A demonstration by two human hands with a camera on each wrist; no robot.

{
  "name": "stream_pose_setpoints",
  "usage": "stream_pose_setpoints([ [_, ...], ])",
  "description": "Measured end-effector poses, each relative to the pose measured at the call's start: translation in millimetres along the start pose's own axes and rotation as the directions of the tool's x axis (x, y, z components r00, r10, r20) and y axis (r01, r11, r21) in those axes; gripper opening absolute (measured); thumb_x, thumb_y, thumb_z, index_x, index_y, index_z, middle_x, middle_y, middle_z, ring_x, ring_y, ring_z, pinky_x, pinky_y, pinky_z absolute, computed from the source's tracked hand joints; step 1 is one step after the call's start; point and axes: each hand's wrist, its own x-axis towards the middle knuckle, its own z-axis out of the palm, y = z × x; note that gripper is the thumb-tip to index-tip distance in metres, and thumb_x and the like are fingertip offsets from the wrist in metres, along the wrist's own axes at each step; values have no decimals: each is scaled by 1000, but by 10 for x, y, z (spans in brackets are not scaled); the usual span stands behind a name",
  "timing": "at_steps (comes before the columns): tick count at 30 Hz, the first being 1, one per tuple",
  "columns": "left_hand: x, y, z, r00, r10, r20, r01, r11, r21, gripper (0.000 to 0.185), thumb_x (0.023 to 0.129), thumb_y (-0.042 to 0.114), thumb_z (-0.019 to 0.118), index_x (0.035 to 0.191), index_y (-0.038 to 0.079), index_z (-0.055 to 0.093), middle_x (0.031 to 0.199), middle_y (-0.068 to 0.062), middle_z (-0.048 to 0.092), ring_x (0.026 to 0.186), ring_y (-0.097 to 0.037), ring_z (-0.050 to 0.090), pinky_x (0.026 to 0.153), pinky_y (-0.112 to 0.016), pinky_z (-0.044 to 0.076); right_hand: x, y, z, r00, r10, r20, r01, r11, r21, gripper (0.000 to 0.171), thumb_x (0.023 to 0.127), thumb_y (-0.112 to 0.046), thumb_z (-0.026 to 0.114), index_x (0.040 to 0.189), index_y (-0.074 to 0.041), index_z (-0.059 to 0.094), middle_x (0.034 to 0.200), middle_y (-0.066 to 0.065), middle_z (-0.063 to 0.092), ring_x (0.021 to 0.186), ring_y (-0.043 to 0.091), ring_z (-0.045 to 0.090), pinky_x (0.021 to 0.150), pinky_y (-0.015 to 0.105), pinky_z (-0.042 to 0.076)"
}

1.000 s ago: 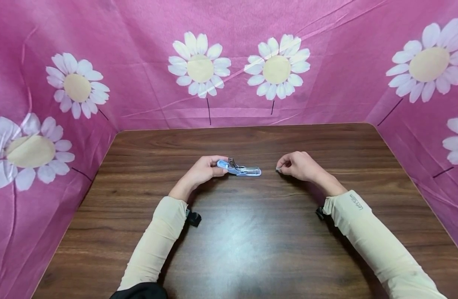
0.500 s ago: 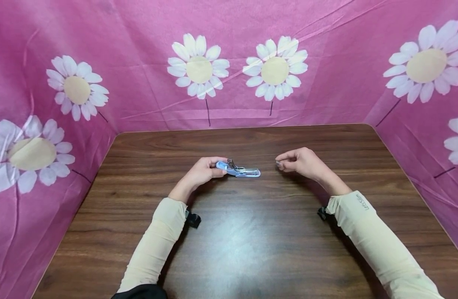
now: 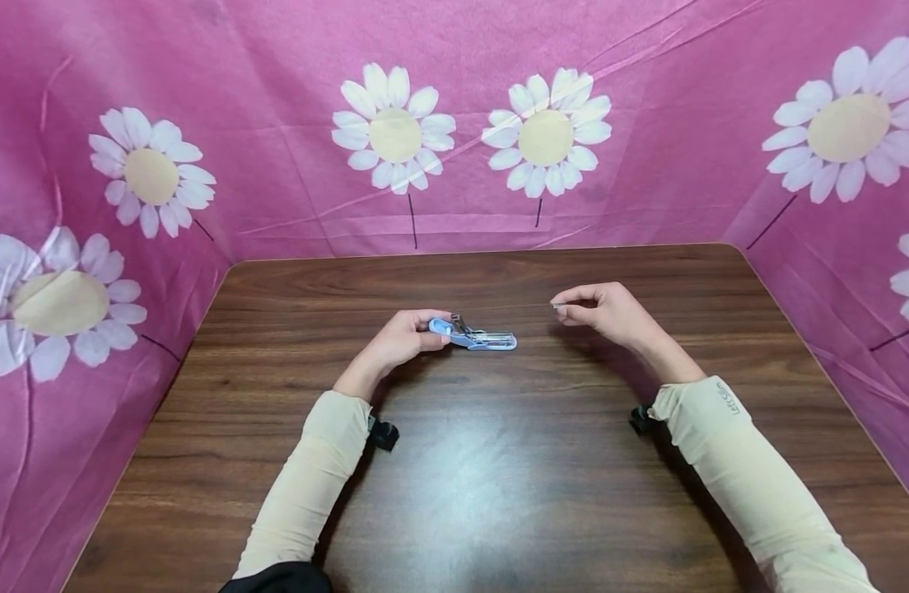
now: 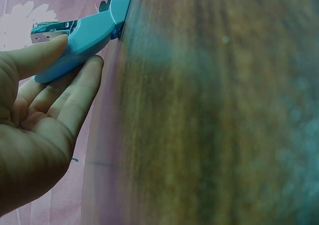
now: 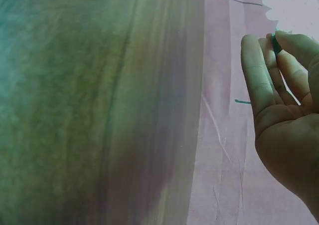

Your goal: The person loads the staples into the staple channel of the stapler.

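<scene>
A light blue stapler (image 3: 478,339) lies opened at the middle of the table, its metal magazine (image 3: 495,338) showing at the right end. My left hand (image 3: 401,339) grips its left end between thumb and fingers. In the left wrist view, the blue body (image 4: 92,33) tilts up toward that hand, with the metal part beside the thumb. To the right of the stapler and apart from it, my right hand (image 3: 613,315) pinches a small grey strip of staples (image 3: 555,305) between thumb and fingertips. The right wrist view shows the strip as a short dark bar (image 5: 276,44), mostly covered by fingers.
The dark wood table (image 3: 454,461) has its far edge against a pink cloth (image 3: 469,222) with large white daisies. More of this cloth hangs at the left and right sides. Black camera mounts (image 3: 384,435) sit at both wrists.
My right hand has risen a little toward the far edge and its fingers have straightened, still pinching the strip. The left hand and the stapler have stayed in place.
</scene>
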Motion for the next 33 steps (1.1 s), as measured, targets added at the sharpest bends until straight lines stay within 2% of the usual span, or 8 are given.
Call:
stream_pose_setpoints([
  [3,18,-17,-4,1000,7,-2,-7,1000,7,46,89,1,67,135,3,57,120,-21,68,89,-8,65,85,-23,56,27,-2,-17,1000,-15,-2,15,1000,10,33,96,-14,62,120,9,63,103,26,72,90,16,74,80,21,57],
  [7,16,-20,-9,1000,12,-7,-12,1000,11,46,89,2,67,134,3,57,119,-21,69,88,-7,65,83,-22,55,63,-51,-32,999,-33,4,33,999,39,33,97,-11,60,121,11,61,107,30,70,92,19,73,82,33,58],
  [11,18,-25,-7,1000,12,-7,-12,1000,-2,46,89,1,67,134,2,57,119,-21,68,89,-7,65,84,-23,56,93,-102,-25,999,-36,-5,36,996,76,34,96,-10,61,121,13,59,109,28,70,91,16,73,83,40,58],
  [19,32,-35,-10,1000,-3,-2,3,1000,-29,45,89,0,67,133,3,58,119,-21,68,91,-9,66,86,-24,56,118,-187,4,999,-12,-38,15,996,86,30,95,-8,62,119,11,62,102,19,74,89,17,73,81,40,58],
  [25,43,-36,-16,1000,-13,0,13,999,-43,46,89,-1,67,134,3,58,120,-21,68,90,-9,65,85,-24,56,171,-242,44,999,9,-48,-6,998,55,26,95,-9,62,118,5,66,107,22,72,87,14,73,83,40,58],
  [29,50,-35,-28,1000,-8,1,8,999,-46,46,89,-1,67,133,2,58,120,-22,68,90,-9,65,83,-22,56,212,-268,78,999,3,-51,0,998,58,26,95,-8,61,118,5,66,106,22,72,84,10,72,84,42,57],
  [33,54,-27,-35,1000,-4,0,4,999,-45,46,88,-2,67,133,2,58,119,-21,68,89,-8,65,82,-22,56,244,-291,113,999,-1,-54,3,999,50,28,96,-9,61,119,6,65,104,22,73,86,13,73,85,41,57],
])
